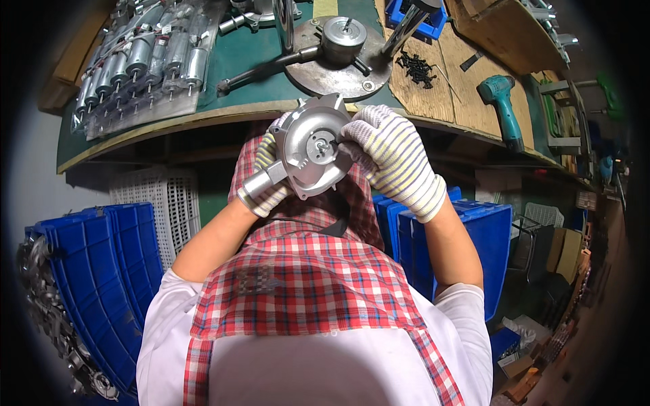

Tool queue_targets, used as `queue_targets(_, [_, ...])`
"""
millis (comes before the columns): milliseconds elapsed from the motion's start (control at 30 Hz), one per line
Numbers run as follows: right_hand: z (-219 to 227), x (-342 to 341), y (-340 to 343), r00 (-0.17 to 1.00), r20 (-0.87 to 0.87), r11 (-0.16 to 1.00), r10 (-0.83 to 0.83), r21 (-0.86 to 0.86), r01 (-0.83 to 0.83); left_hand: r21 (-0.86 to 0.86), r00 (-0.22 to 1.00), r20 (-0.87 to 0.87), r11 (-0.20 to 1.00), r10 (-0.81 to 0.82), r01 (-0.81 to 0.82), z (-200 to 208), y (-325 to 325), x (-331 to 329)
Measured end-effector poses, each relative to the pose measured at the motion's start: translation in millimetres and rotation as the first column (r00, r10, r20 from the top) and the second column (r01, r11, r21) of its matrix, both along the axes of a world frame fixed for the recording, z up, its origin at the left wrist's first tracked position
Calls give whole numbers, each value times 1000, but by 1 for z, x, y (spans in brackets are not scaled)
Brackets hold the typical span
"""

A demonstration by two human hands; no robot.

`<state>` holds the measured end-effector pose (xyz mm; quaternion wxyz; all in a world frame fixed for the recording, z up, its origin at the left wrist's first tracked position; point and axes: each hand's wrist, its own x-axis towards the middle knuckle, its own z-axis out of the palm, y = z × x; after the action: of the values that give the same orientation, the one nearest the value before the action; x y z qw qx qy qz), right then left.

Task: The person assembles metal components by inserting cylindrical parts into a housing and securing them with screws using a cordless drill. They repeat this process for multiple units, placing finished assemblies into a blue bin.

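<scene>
Above my lap, in front of the bench edge, is a round silver metal blower housing [302, 128] with a short pipe outlet at its lower left. My left hand [267, 195], in a striped knit glove, grips it from the left and behind, so most of those fingers are hidden. The housing's open face is tilted up toward me, with a small hub [321, 147] at its centre. My right hand [398, 154], gloved alike, has its thumb and fingers pinched together beside that hub. Whatever small piece sits in the pinch is too hidden to name.
On the bench stand a round metal fixture [344, 40] with a lever bar, several silver motors [139, 57] on plastic, black screws [417, 69], a teal power screwdriver [501, 105] and a blue bin [433, 24]. Blue crates [95, 271] flank me.
</scene>
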<state>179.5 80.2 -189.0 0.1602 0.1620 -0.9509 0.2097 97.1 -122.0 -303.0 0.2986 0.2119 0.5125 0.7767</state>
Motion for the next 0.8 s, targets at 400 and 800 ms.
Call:
queue_targets(400, [-1,4,-7,991,97,950,-95,305,61,-306,893,-433,952,-122,-18,7,4,-9])
queue_targets(800, [-32,-4,44,938,268,769,-221,-544,336,39,958,132,967,-255,252,-21,18,-9])
